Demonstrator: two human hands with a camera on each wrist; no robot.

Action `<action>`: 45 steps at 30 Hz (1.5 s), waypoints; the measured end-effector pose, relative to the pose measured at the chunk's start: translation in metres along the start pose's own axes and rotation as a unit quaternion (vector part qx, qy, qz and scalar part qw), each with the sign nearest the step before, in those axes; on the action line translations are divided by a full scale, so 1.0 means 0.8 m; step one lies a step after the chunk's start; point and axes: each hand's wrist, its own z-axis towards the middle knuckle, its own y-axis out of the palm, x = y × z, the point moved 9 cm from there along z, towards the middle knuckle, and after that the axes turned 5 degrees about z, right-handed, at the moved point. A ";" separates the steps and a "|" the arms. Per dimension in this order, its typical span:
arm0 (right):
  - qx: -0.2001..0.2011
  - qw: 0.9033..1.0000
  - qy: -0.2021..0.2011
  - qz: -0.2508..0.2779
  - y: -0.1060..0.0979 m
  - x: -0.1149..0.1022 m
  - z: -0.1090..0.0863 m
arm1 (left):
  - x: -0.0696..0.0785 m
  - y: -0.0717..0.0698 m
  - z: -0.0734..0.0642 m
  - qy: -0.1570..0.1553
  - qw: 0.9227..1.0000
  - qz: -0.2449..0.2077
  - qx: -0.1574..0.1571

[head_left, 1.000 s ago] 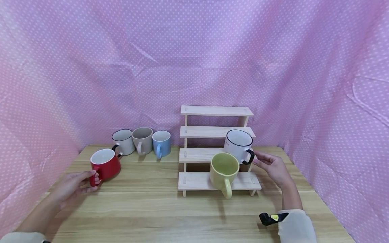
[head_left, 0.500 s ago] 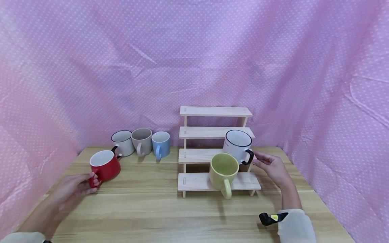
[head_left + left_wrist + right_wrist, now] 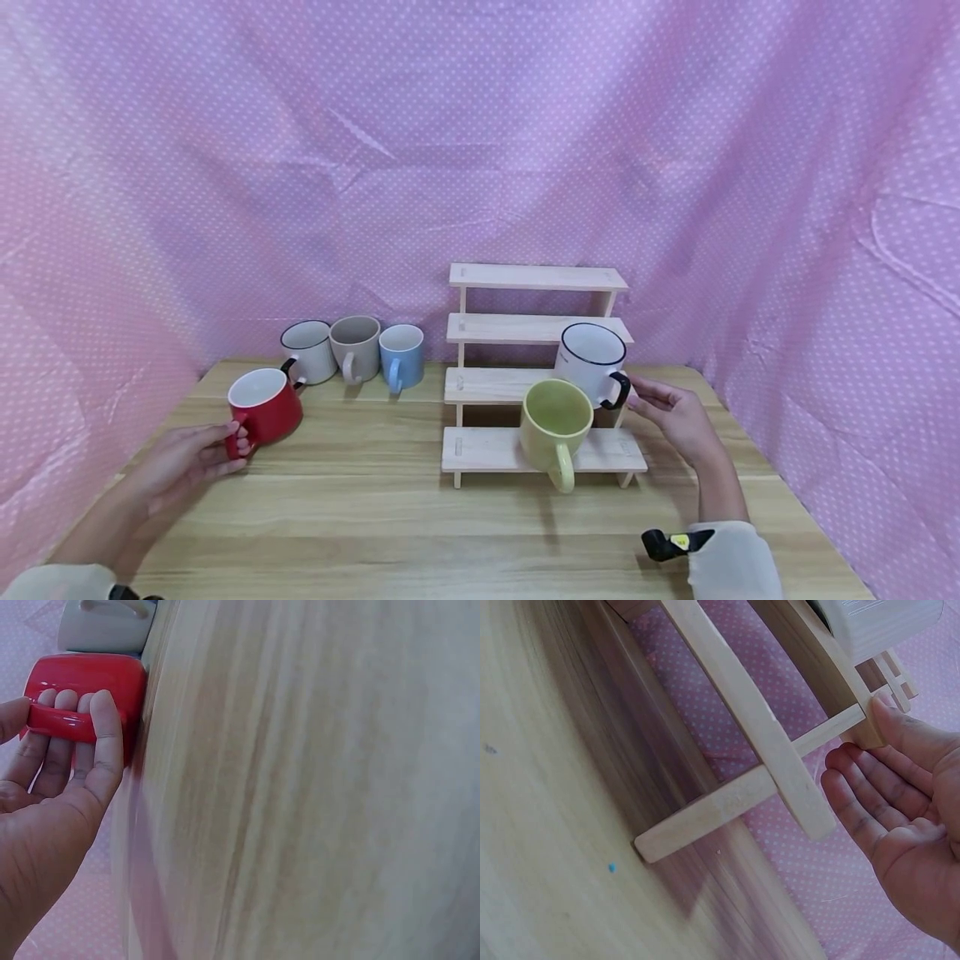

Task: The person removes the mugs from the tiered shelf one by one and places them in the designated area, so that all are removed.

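Red mug, glossy, white inside — left fingers round handle, right fingers round shelf

No text legible. White mug, right of centre: tiny dark line on its left side, likely lettering, too small to read. Black strap, lower right: yellow label, its tiny marks unreadable.

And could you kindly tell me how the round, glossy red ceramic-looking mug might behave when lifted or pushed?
The red mug is probably stiff and breakable, given its ceramic-like sheen. That smooth gloss could make it slippery. If tipped, its round body might roll until the jutting red handle caught.
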 end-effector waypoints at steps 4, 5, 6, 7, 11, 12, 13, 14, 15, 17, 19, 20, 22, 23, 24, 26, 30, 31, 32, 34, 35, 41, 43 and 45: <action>-0.001 1.000 0.001 -0.001 0.000 0.001 0.000 | 0.003 -0.001 0.002 -0.022 1.000 0.020 0.004; -0.001 1.000 0.000 -0.002 0.001 0.002 0.001 | 0.004 -0.003 0.002 -0.034 0.999 0.036 0.010; 0.000 1.000 0.000 -0.001 0.001 0.002 0.001 | 0.006 -0.006 0.002 -0.046 0.997 0.063 0.024; 0.000 1.000 0.000 -0.001 0.001 0.002 0.002 | 0.009 -0.009 0.001 -0.054 0.993 0.094 0.039; -0.002 1.000 -0.004 0.002 0.002 0.000 0.004 | 0.023 -0.025 -0.002 -0.084 0.970 0.187 0.128; -0.001 1.000 -0.005 0.003 0.002 -0.001 0.004 | 0.028 -0.029 -0.003 -0.083 0.964 0.200 0.152; -0.001 1.000 -0.006 0.003 0.001 -0.001 0.004 | 0.034 -0.032 -0.003 -0.077 0.961 0.201 0.171; -0.002 1.000 -0.007 0.004 0.001 -0.002 0.003 | 0.040 -0.034 -0.004 -0.071 0.959 0.199 0.189; -0.001 1.000 -0.008 0.004 0.001 -0.003 0.003 | 0.046 -0.036 -0.004 -0.061 0.958 0.192 0.205; 0.000 1.000 -0.009 0.005 0.000 -0.004 0.002 | 0.058 -0.036 -0.001 -0.038 0.960 0.167 0.222; -0.001 1.000 -0.009 0.007 0.000 -0.004 0.002 | 0.072 -0.031 0.003 -0.014 0.962 0.153 0.227; -0.002 1.000 -0.009 0.008 0.000 -0.004 0.001 | 0.077 -0.028 0.006 -0.007 0.962 0.150 0.229; -0.002 1.000 -0.009 0.008 0.000 -0.004 0.001 | 0.086 -0.021 0.013 -0.002 0.961 0.154 0.230; -0.001 1.000 -0.010 0.007 0.000 -0.005 0.001 | 0.090 -0.017 0.017 -0.005 0.959 0.165 0.231; 0.000 1.000 -0.010 0.006 0.000 -0.005 0.001 | 0.094 -0.014 0.022 -0.009 0.955 0.180 0.235; 0.002 1.000 -0.010 0.001 -0.001 -0.006 0.001 | 0.098 -0.004 0.031 -0.024 0.946 0.221 0.238; 0.002 1.000 -0.010 0.002 -0.001 -0.005 0.001 | 0.106 0.021 0.050 -0.037 0.932 0.276 0.231; 0.002 1.000 -0.010 0.004 -0.001 -0.004 0.001 | 0.107 0.029 0.055 -0.033 0.934 0.276 0.225; 0.001 1.000 -0.010 0.006 -0.001 -0.003 0.001 | 0.109 0.036 0.061 -0.030 0.937 0.269 0.220; -0.001 1.000 -0.011 0.011 0.000 -0.001 0.002 | 0.111 0.050 0.070 -0.026 0.943 0.254 0.215; -0.001 1.000 -0.013 0.013 0.000 -0.001 0.002 | 0.113 0.057 0.075 -0.027 0.943 0.257 0.211; -0.001 1.000 -0.013 0.014 0.002 0.000 0.003 | 0.119 0.103 0.101 -0.021 0.932 0.311 0.187; 0.000 1.000 -0.013 0.015 0.002 0.001 0.002 | 0.118 0.117 0.110 -0.013 0.932 0.317 0.178; 0.002 1.000 -0.012 0.016 0.002 0.001 0.002 | 0.116 0.129 0.119 -0.008 0.932 0.320 0.169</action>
